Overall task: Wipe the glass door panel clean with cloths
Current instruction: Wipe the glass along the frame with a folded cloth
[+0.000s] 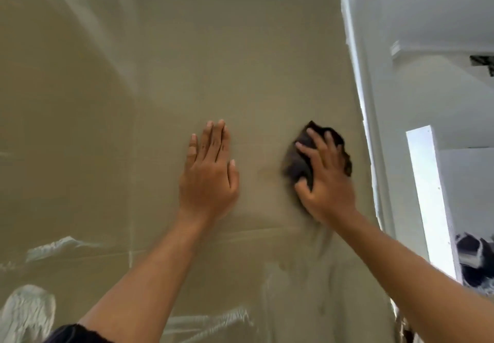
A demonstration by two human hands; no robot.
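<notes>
One glass door panel (pixel 240 62): upright, fills most of view; smears low down.
White frame edge (pixel 359 96): near, right of cloth (pixel 296 166); scant room rightward, open glass leftward, above, below.
Left hand (pixel 208 174): flat on glass, fingers straight, holding nothing; left of cloth, apart.
Right hand (pixel 327 182): nearer frame; fingers curled over cloth, pressing it to glass.
Dark cloth: bunched, right of panel centre.
Likely stroke: away from frame.
</notes>
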